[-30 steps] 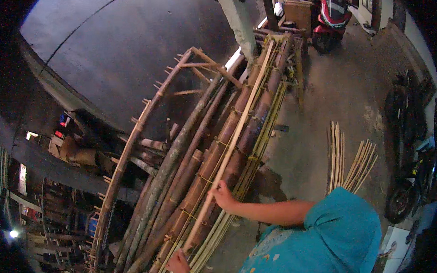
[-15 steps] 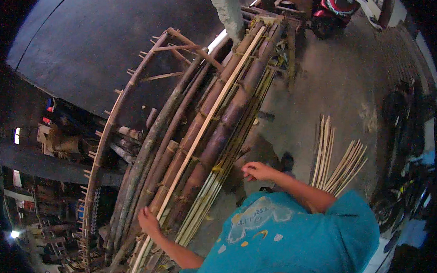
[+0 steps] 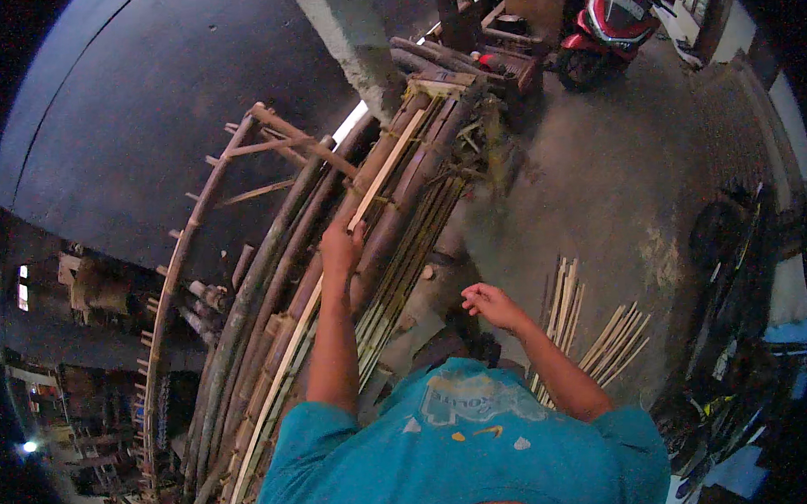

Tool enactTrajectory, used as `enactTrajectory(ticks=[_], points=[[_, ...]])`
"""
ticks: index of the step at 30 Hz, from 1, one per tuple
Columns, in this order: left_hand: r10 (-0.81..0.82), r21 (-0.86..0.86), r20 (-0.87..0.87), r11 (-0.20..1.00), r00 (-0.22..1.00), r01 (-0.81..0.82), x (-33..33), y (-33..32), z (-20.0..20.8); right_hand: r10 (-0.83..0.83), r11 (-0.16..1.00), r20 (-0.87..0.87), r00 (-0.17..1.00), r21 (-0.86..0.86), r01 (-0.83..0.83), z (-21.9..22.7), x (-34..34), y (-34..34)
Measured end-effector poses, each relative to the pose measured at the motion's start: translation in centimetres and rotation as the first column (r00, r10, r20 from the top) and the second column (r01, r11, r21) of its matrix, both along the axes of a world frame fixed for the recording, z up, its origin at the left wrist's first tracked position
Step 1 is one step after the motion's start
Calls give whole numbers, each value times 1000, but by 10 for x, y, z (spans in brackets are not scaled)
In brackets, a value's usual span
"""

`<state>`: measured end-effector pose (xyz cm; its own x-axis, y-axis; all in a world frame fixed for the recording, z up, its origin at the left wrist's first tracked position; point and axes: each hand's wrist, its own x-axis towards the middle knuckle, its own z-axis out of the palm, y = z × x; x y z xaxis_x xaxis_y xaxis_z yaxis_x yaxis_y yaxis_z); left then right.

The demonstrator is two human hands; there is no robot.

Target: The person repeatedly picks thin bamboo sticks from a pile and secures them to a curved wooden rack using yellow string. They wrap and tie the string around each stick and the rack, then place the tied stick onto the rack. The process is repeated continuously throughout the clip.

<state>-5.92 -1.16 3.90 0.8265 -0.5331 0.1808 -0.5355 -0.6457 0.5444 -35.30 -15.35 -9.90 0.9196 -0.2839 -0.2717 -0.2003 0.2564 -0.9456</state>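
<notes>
A long pale bamboo strip (image 3: 391, 163) lies lengthwise on a rack of thick brown bamboo poles (image 3: 410, 185). My left hand (image 3: 339, 250) is closed around the strip about midway along the rack, its arm stretched forward; the fingertips are partly hidden. To the right of the rack, my right hand (image 3: 492, 304) hangs in the air in front of my body. Its fingers are loosely bent and a little apart, with nothing visible in them. Thinner bamboo strips (image 3: 413, 260) run along the rack's right side, below the poles.
Two bundles of cut strips (image 3: 561, 304) (image 3: 615, 338) stand by my right arm. Left of the rack rises a curved bamboo frame with pegs (image 3: 182, 233). A rough post (image 3: 352, 54) leans near the rack's far end. A red motorbike (image 3: 605, 32) is parked at the far right.
My left hand has moved forward along the rack, from its near end to about midway, and now grips the strip. My right hand has shifted slightly right. The view has turned.
</notes>
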Motion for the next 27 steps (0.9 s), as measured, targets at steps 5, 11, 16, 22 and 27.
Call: enactTrajectory(ticks=[5, 11, 16, 22, 27], points=[[-90, 65, 54, 994, 994, 86, 87, -86, -47, 9, 999, -123, 992, 48, -3, -1, 43, -52], [-108, 155, 68, 983, 992, 96, 133, -156, -86, 122, 992, -215, 969, 61, -111, -9, 86, -129], [-184, 16, 17, 983, 983, 183, 144, -190, -86, 156, 985, -218, 963, -38, -168, -1, 152, -185], [-50, 144, -177, 987, 983, 76, 134, -218, -62, 285, 959, -55, 957, 16, -284, 22, 243, -228], [9, 139, -7, 990, 1000, -8, 122, -234, -76, -135, 552, -187, 973, 801, 231, 48, 292, -244]])
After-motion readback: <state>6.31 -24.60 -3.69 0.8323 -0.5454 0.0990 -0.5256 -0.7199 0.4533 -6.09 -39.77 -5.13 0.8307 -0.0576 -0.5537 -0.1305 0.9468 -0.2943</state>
